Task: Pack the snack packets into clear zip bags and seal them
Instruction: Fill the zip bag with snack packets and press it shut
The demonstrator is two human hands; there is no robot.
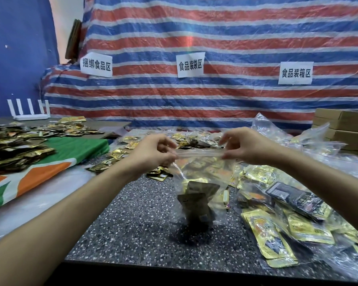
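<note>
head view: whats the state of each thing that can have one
zip bag, held by its top strip, packets inside; seal unclear
left hand, pinches strip's left end
right hand, pinches strip's right end
boxes, closed, stacked
</note>
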